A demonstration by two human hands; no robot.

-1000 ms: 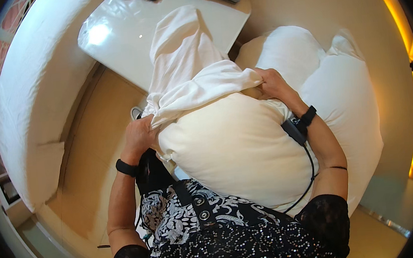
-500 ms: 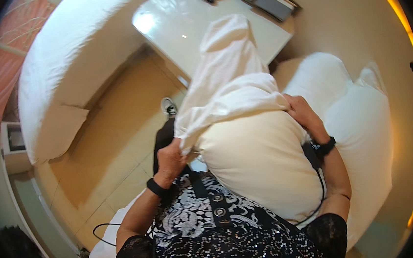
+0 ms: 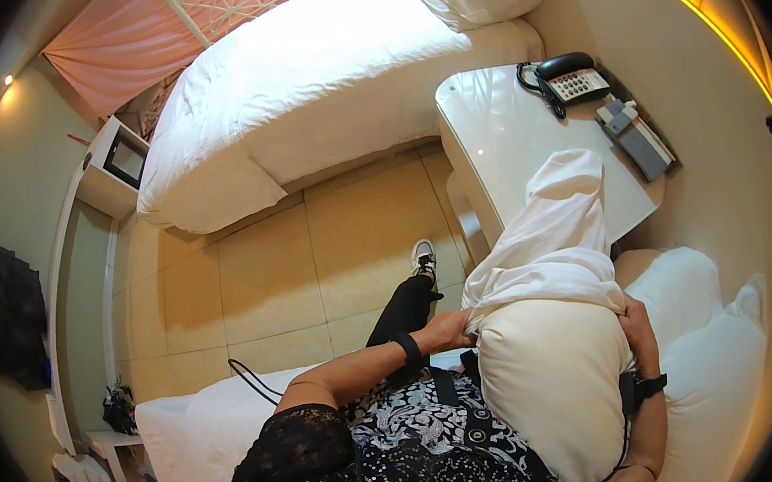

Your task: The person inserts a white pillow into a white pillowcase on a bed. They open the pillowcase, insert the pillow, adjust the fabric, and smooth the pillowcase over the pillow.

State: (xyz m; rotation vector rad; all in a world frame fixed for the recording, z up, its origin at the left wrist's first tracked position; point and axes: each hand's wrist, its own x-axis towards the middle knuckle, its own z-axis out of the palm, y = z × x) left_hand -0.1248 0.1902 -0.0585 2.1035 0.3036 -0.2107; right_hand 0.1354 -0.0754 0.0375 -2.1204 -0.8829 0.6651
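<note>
Only the head view to go on here, so: the cream pillow (image 3: 556, 396) sits around 4 to 5 o'clock in your picture, up against your front, with the white cover (image 3: 540, 273) bunched over its far end and trailing out at the pillow's 12 o'clock onto the white table (image 3: 509, 129). I'd bet the pillow is light and squashy, more bulky than heavy, nothing to break. The cover looks thin and floppy, maybe a bit slidey, so I'd grab it by the gathered rim, one hand per side

Hands: your left hand (image 3: 447, 331) is at the pillow's 10 o'clock, fingers curled tight on that rim. Your right hand (image 3: 638, 327) is at its 2 o'clock, clamped on the rim too, not spread, tho its fingertips are tucked out of sight. Plump white pillows (image 3: 714, 373) sit just beside it, at the pillow's 3 o'clock
</note>
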